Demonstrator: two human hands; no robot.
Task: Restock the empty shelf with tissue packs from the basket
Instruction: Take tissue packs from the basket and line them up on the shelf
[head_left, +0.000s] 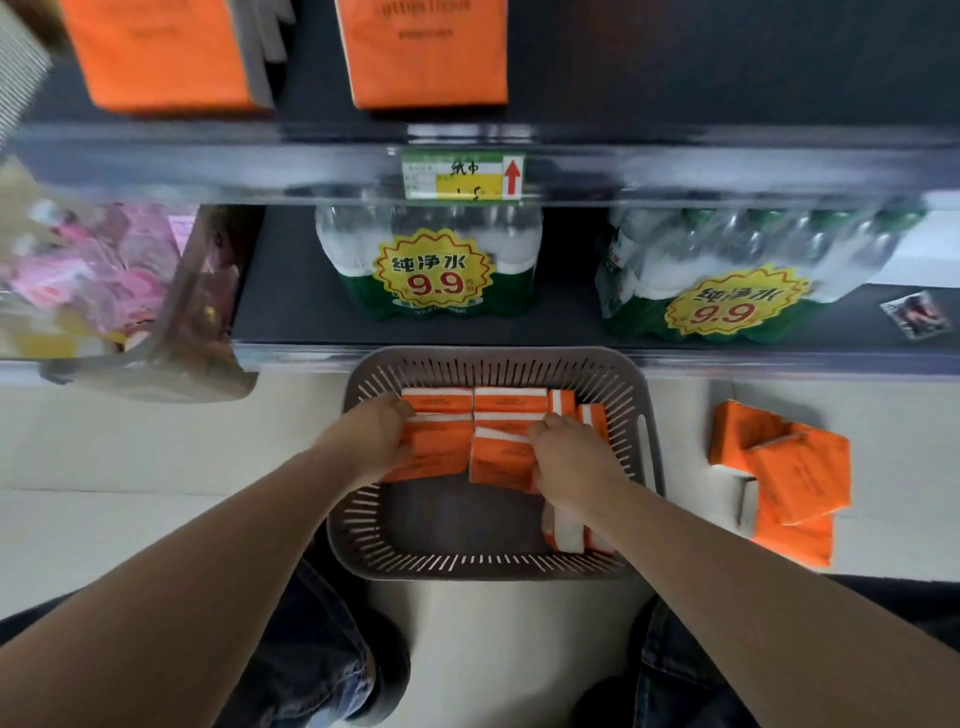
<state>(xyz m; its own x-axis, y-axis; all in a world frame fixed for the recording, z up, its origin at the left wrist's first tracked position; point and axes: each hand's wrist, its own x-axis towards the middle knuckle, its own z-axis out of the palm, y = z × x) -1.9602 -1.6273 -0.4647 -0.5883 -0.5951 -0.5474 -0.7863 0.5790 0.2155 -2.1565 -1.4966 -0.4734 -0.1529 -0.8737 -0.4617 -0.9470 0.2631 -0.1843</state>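
A grey slotted basket (488, 564) sits on the floor in front of the shelves and holds several orange tissue packs (511, 401). Inside it, my left hand (371, 439) grips an orange pack (439, 449) at the left. My right hand (569, 462) is closed on another orange pack (501, 457) in the middle. More packs stand on edge under my right wrist (566, 535). On the upper shelf (675, 78) stand two orange packs, one at the left (166, 52) and one nearer the middle (426, 52); the shelf to their right is bare.
Two shrink-wrapped water bottle packs (431, 270) (727, 275) with 9.9 stickers fill the lower shelf. A price tag (462, 174) hangs on the upper shelf's edge. Loose orange packs (784, 478) lie on the floor at the right. Pink goods (104, 275) are at the left. My knees frame the basket.
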